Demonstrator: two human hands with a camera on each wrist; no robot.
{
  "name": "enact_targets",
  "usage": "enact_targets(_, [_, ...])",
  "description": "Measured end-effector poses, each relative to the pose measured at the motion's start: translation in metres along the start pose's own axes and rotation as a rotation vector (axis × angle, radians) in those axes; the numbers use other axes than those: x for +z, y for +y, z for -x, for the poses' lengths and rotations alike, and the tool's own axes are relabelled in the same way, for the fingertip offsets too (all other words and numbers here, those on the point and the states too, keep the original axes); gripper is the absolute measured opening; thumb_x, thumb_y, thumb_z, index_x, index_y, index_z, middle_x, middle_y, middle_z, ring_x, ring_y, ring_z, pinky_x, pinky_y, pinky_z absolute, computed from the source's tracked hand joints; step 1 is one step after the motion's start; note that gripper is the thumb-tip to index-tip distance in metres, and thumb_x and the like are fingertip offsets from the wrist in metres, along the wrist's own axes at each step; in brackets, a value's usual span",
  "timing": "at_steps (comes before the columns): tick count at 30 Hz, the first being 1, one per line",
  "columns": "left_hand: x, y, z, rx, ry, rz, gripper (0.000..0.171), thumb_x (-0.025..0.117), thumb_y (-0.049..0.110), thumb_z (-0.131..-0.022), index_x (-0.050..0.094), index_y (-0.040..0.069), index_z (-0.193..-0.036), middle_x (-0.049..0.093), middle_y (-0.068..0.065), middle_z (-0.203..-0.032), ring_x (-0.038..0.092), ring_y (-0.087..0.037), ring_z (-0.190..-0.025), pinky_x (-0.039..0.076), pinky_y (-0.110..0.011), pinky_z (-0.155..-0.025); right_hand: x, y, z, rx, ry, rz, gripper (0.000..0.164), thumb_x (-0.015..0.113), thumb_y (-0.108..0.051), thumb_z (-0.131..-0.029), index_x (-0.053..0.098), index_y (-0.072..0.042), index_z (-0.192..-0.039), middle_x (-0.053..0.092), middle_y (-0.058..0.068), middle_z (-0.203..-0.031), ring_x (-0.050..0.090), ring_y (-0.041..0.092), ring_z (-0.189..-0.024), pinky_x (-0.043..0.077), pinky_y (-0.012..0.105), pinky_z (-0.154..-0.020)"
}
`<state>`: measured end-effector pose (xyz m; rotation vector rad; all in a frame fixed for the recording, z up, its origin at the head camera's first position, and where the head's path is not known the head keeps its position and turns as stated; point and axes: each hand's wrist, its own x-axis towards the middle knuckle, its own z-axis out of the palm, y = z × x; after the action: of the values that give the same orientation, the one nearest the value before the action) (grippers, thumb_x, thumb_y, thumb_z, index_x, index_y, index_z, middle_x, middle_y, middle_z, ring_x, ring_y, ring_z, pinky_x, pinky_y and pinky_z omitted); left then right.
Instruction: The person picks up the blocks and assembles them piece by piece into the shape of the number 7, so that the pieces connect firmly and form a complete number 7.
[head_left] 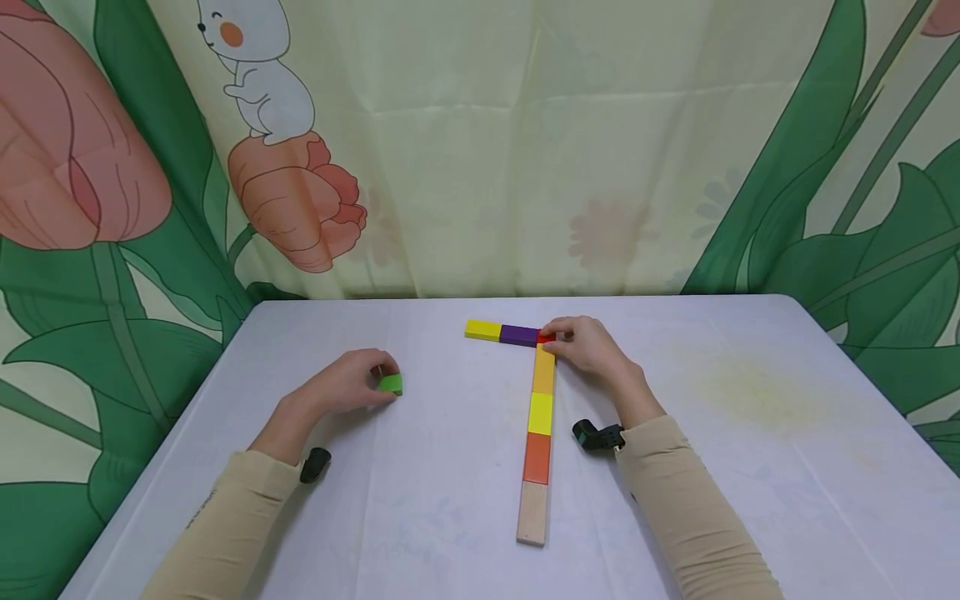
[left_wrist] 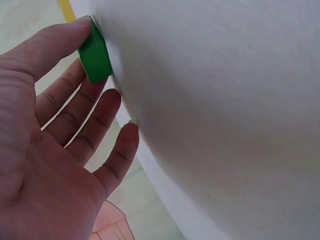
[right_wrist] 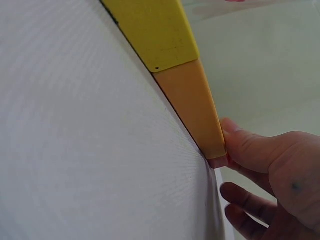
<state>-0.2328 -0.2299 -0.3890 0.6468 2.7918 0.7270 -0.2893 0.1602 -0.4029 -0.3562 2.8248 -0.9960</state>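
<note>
My left hand (head_left: 347,384) pinches a small green block (head_left: 391,383) between thumb and fingertips, low over the left part of the table. In the left wrist view, the thumb presses one side of the green block (left_wrist: 96,59). At the far end of a line of blocks, my right hand (head_left: 594,346) pinches a red block (head_left: 547,337), partly hidden by the fingers. This block sits at the corner, beside a purple block (head_left: 519,335) and against an orange-yellow block (head_left: 543,371). In the right wrist view only a sliver of the red block (right_wrist: 218,162) shows.
Toward me the line continues with a yellow block (head_left: 540,414), an orange-red block (head_left: 536,457) and a plain wooden block (head_left: 532,513). Another yellow block (head_left: 482,330) lies left of the purple one. A white cloth covers the table (head_left: 435,500); a printed curtain (head_left: 480,167) hangs behind.
</note>
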Motion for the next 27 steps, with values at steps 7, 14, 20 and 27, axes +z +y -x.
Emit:
enact_targets(7, [0.001,0.0,-0.001,0.003,-0.002,0.006,0.026,0.081,0.01,-0.084,0.068,0.004,-0.106,0.063,0.0,-0.094,0.057,-0.021,-0.089,0.05,-0.035,-0.079,0.001,0.0,0.001,0.007,0.001,-0.003,0.03,0.07,-0.019,-0.097,0.072,-0.011,-0.126,0.059,0.014,-0.139,0.052,0.037,-0.121,0.043,0.05,-0.106])
enact_targets(14, [0.001,0.002,-0.005,-0.013,0.003,0.024,0.027,0.08,0.011,-0.085,0.068,0.005,-0.109,0.063,0.0,-0.097,0.056,-0.021,-0.091,0.05,-0.036,-0.08,0.0,0.001,0.0,-0.018,0.006,-0.002,0.029,0.07,-0.019,-0.097,0.072,-0.01,-0.125,0.059,0.015,-0.138,0.052,0.037,-0.12,0.041,0.051,-0.108])
enact_targets(20, [0.004,0.003,-0.015,0.043,0.028,0.013,0.027,0.08,0.009,-0.085,0.069,0.003,-0.11,0.065,-0.002,-0.099,0.057,-0.022,-0.092,0.049,-0.037,-0.081,-0.001,0.001,0.0,-0.024,0.005,0.003,0.029,0.07,-0.019,-0.097,0.072,-0.01,-0.124,0.06,0.015,-0.137,0.052,0.037,-0.12,0.04,0.051,-0.108])
enact_targets(27, [0.006,0.007,-0.029,0.008,0.015,0.035,0.028,0.078,0.01,-0.087,0.07,0.005,-0.113,0.065,-0.001,-0.103,0.057,-0.022,-0.095,0.05,-0.036,-0.083,0.0,0.002,0.0,-0.028,0.012,-0.007,0.028,0.071,-0.017,-0.096,0.073,-0.01,-0.123,0.06,0.016,-0.137,0.052,0.035,-0.121,0.039,0.05,-0.109])
